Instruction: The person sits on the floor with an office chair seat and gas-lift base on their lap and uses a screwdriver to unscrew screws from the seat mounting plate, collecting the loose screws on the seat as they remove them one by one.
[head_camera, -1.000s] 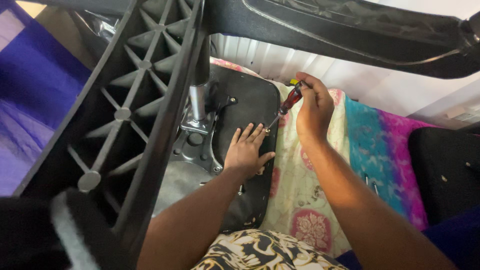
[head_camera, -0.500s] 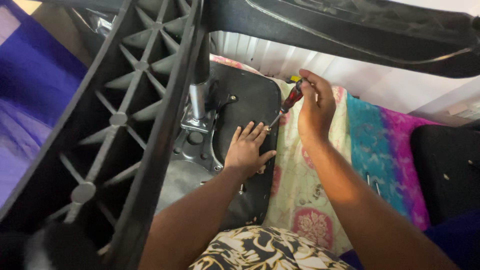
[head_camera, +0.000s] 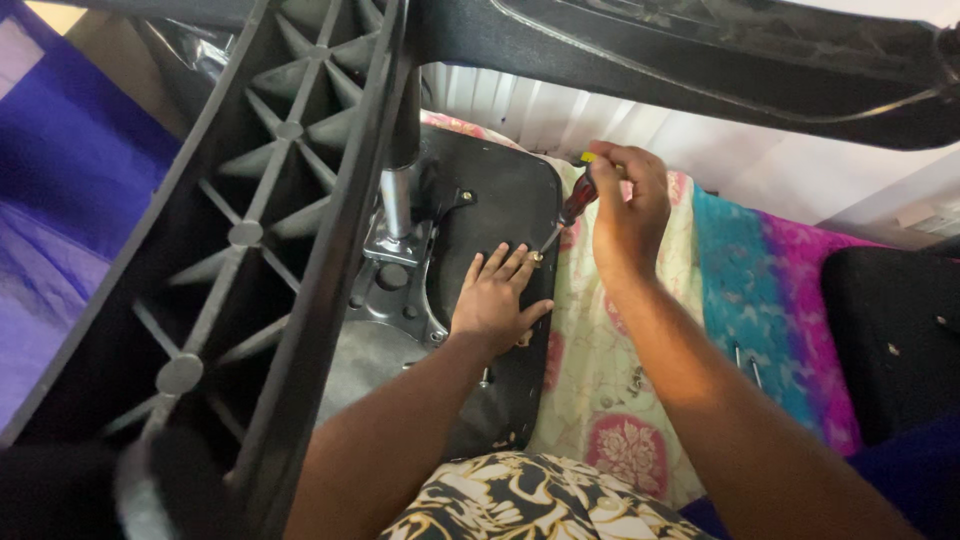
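The screwdriver (head_camera: 572, 205), with a dark red handle and a yellow end cap, sits just right of the picture's centre, slanting from the handle at 1 o'clock down to the thin metal tip at 7 o'clock. The tip meets a small screw (head_camera: 537, 256) at the right edge of the black seat underside (head_camera: 500, 195). The right hand (head_camera: 628, 205) is closed around the handle, fingers curled over its top, the forearm running off toward 5 o'clock. The left hand (head_camera: 495, 300) lies flat on the seat underside at 7 o'clock from the screw, fingers spread and grasping nothing, fingertips just beside the screwdriver tip.

At 9 o'clock from the left hand a grey metal mounting plate (head_camera: 395, 290) is fixed to the seat, and a metal column (head_camera: 397, 200) rises from it toward 12 o'clock. The ribbed black chair base (head_camera: 270, 230) fills the left half of the view, one spoke crossing the top toward 2 o'clock. Under the seat, at 3 o'clock from the hands, lies a floral cloth (head_camera: 610, 400) with a teal and pink cloth (head_camera: 770, 300) beyond it. A few loose screws (head_camera: 635, 380) rest on the floral cloth. Purple fabric (head_camera: 60, 200) shows at 9 o'clock.
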